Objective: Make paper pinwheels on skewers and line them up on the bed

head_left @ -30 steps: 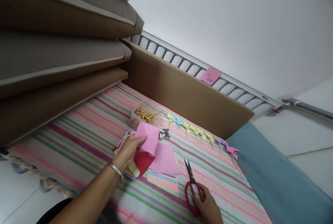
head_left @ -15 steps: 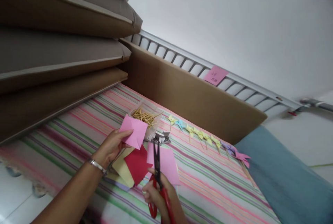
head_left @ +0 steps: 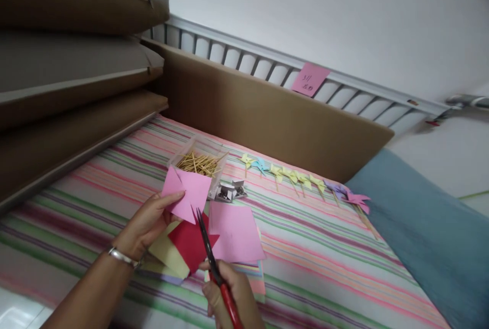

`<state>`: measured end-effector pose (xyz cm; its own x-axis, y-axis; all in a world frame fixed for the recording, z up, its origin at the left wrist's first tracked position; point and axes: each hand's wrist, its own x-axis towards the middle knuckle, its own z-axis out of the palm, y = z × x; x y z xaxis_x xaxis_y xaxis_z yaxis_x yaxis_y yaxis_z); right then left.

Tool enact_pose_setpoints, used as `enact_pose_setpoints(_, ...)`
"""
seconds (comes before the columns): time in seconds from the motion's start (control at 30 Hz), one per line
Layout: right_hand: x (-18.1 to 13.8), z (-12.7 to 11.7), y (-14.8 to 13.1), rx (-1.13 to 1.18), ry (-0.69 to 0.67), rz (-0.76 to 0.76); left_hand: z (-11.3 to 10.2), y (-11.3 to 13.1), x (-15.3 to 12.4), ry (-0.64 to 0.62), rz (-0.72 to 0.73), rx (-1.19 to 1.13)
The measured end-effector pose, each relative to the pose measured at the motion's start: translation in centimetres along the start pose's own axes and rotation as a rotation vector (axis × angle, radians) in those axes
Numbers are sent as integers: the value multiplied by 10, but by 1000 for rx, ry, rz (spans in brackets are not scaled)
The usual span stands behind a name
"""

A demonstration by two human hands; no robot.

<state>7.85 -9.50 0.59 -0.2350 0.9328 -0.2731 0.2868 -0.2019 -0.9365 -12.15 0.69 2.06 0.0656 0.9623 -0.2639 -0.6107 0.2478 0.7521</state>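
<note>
My left hand (head_left: pixel 151 224) is closed on a square sheet of pink paper (head_left: pixel 196 186), with the thumb on top. Slits run in from the sheet's upper left and lower edges. In my right hand (head_left: pixel 235 288) are red-handled scissors (head_left: pixel 209 247), their tips by the slit at the sheet's lower corner. I cannot tell whether the tips touch the paper. Beneath my hands lie a red sheet (head_left: pixel 185 245), a yellow sheet (head_left: pixel 168 257) and a pink stack of paper (head_left: pixel 237 232) over other coloured sheets.
Behind the held paper stands a clear box (head_left: pixel 223 166) of short wooden sticks (head_left: pixel 202 163). Small open boxes (head_left: pixel 225 194) of dark bits sit beside it. Several paper pinwheels (head_left: pixel 290 176) line the striped cloth's far side. A brown board (head_left: pixel 267 115) and stacked cushions (head_left: pixel 76 64) border the cloth.
The scissors have turned and come to the pink paper's lower corner. The held paper has rotated in my left hand, and its slits now show. The camera view has shifted.
</note>
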Motion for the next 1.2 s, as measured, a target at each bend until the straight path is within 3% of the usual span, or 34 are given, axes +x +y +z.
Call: enact_pose_setpoints(1.2,7,1,-1,-17,36,22,15,-7,-10,-73,-40,-1)
